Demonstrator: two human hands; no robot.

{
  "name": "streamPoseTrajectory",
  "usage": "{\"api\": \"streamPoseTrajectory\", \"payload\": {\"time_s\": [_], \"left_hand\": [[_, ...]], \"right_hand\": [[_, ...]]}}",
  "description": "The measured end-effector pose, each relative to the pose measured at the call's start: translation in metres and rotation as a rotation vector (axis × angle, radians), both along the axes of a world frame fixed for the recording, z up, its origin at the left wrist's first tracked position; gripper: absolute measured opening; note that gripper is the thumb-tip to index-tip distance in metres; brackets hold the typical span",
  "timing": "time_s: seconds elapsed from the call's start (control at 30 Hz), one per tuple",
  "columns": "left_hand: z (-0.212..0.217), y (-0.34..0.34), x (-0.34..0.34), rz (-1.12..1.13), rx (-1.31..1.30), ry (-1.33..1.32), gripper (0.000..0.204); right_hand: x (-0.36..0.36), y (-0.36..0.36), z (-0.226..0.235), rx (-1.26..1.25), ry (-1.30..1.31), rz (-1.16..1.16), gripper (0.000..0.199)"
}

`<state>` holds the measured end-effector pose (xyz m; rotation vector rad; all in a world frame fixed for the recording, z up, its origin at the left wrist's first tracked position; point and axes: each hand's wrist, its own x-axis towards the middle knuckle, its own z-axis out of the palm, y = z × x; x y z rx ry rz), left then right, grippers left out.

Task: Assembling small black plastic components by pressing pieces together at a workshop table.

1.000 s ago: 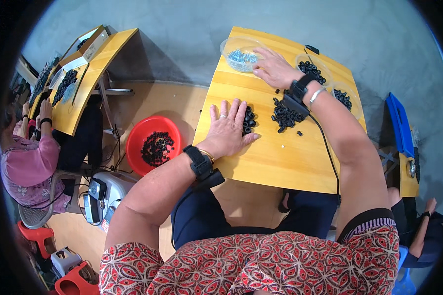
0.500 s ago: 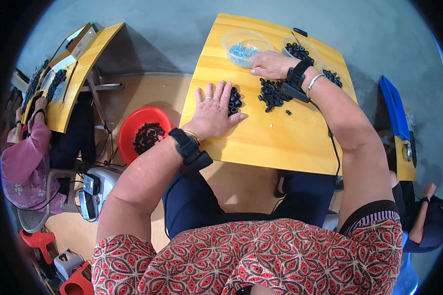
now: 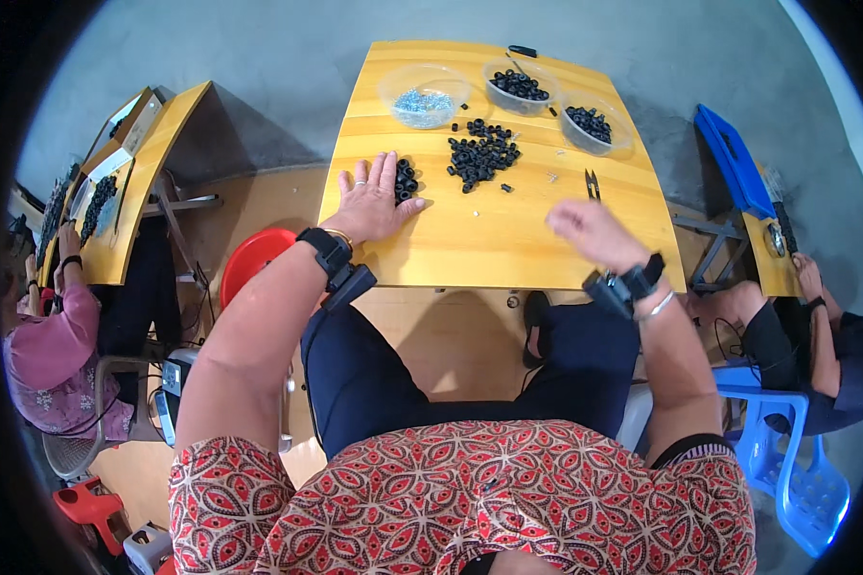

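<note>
My left hand (image 3: 374,206) lies flat on the yellow wooden table (image 3: 537,244), fingers spread, beside a small cluster of black ring-like parts (image 3: 407,182). My right hand (image 3: 593,230) is raised over the table's near right part, fingers curled in and blurred; what they hold, if anything, is hidden. Just beyond it lies a pair of small black thread snips (image 3: 593,184). A loose heap of small black parts (image 3: 482,160) spreads over the middle. Behind it, a clear bowl (image 3: 422,122) holds light-blue small pieces.
Two more clear bowls, one at the back (image 3: 518,106) and one at the right (image 3: 594,148), contain black parts. A red basin (image 3: 249,261) stands on the floor at left. People sit at neighbouring tables on both sides. A blue tray (image 3: 734,158) and blue plastic chair (image 3: 786,460) are at right.
My right hand has left the bowl of light-blue pieces and come back toward me, to the near right. My left hand stays beside the ring cluster. The view has shifted, showing the snips.
</note>
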<state>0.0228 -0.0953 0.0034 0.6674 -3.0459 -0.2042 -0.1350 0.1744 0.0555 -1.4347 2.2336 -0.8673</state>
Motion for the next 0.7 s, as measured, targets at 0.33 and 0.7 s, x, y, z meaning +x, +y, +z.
{"api": "streamPoseTrajectory", "payload": {"time_s": [0.33, 0.7], "left_hand": [[0.011, 0.006, -0.021, 0.063, 0.045, -0.153, 0.088], [0.029, 0.017, 0.009, 0.105, 0.102, -0.234, 0.109]], "right_hand": [[0.05, 0.032, -0.054, -0.191, 0.439, -0.068, 0.017], [0.049, 0.032, -0.062, -0.216, 0.453, -0.09, 0.017]]}}
